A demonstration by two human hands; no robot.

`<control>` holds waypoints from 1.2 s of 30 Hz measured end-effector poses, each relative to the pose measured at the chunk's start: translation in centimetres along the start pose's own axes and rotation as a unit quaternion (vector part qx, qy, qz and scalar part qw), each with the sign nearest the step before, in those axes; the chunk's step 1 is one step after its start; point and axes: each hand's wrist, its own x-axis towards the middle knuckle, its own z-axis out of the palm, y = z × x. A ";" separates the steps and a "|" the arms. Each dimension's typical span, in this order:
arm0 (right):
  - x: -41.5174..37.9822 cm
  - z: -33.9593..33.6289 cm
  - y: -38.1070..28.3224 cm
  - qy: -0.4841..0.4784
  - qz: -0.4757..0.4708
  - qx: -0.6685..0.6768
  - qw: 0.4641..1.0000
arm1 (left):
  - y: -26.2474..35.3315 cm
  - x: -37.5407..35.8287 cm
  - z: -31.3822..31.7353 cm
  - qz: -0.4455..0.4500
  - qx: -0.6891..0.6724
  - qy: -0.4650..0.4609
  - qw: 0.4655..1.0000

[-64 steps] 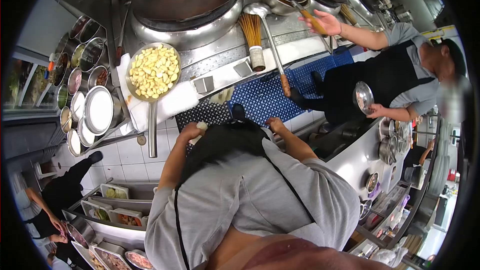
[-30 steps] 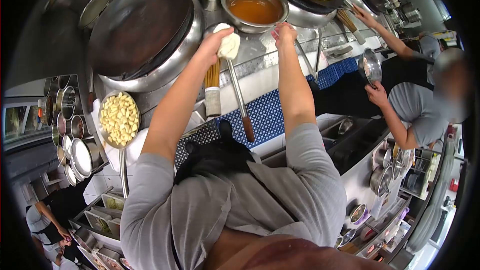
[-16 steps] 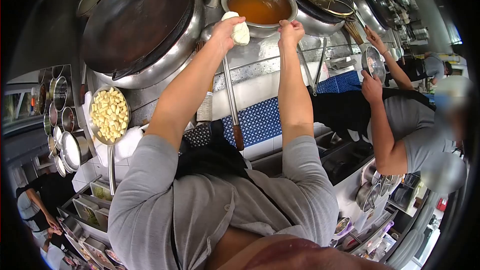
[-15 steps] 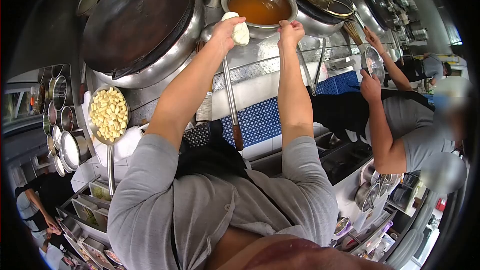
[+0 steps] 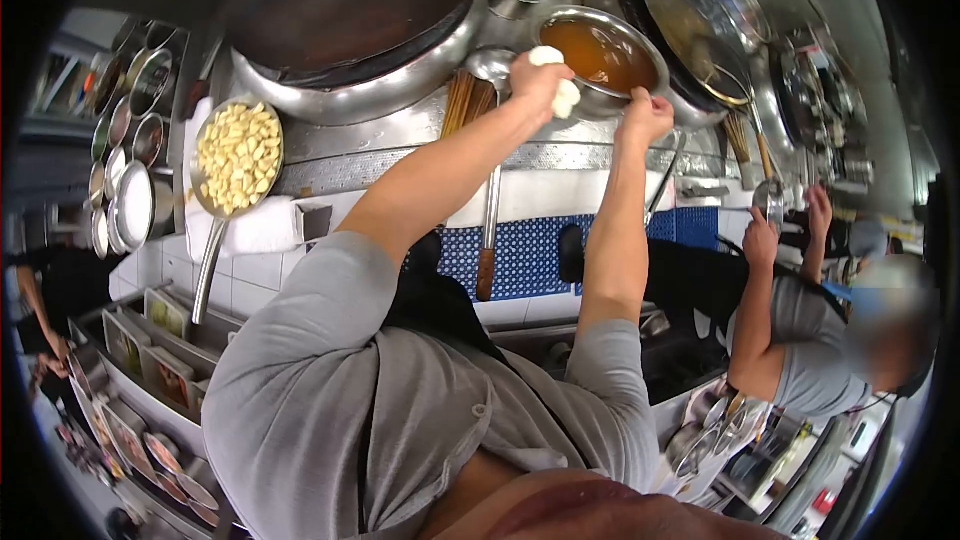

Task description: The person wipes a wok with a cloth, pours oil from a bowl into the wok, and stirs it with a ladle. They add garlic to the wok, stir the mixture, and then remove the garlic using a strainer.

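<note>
A metal bowl of orange-brown liquid stands on the steel stove top, in the upper middle of the view. My left hand is closed on a bunched white cloth at the bowl's near left side. Part of the white cloth sticks out past my fingers, against the bowl. At the near right rim, my right hand pinches the bowl's edge. Just left of my left hand lies a ladle, its handle running toward me.
A large dark wok sits at the upper left. A strainer of pale chunks rests at the left over a white towel. Another wok is at the right, near a co-worker holding a small bowl.
The view has shifted, so the bowl and both my hands appear farther right and lower. My grips look the same. The co-worker's far hand has left the long handle.
</note>
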 end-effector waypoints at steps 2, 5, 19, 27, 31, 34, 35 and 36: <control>-1.3 -0.1 -2.5 -0.003 0.024 0.041 0.999 | 1.2 -1.1 0.0 -0.029 -0.009 -0.019 0.999; -1.7 -0.4 -5.0 -0.035 0.021 0.035 0.999 | 2.1 -2.2 0.1 -0.005 -0.037 -0.013 0.999; -6.7 4.7 -18.7 -0.190 -0.049 0.034 0.980 | 12.8 -8.5 -2.4 0.055 -0.123 0.032 0.990; -9.7 9.8 -23.2 -0.221 -0.083 -0.024 0.971 | 15.7 -7.8 -5.0 -0.006 -0.188 0.071 0.980; -10.2 11.4 -25.5 -0.253 -0.047 -0.036 0.966 | 16.9 -7.7 -5.4 -0.019 -0.232 0.043 0.972; -10.2 12.6 -26.0 -0.245 -0.054 -0.033 0.967 | 17.6 -7.9 -5.9 -0.035 -0.259 0.023 0.965; -10.2 12.9 -26.2 -0.237 -0.045 -0.050 0.969 | 17.6 -7.9 -5.9 -0.037 -0.264 0.023 0.964; -10.7 13.0 -27.0 -0.229 -0.037 -0.066 0.971 | 17.8 -7.9 -6.0 -0.038 -0.267 0.023 0.963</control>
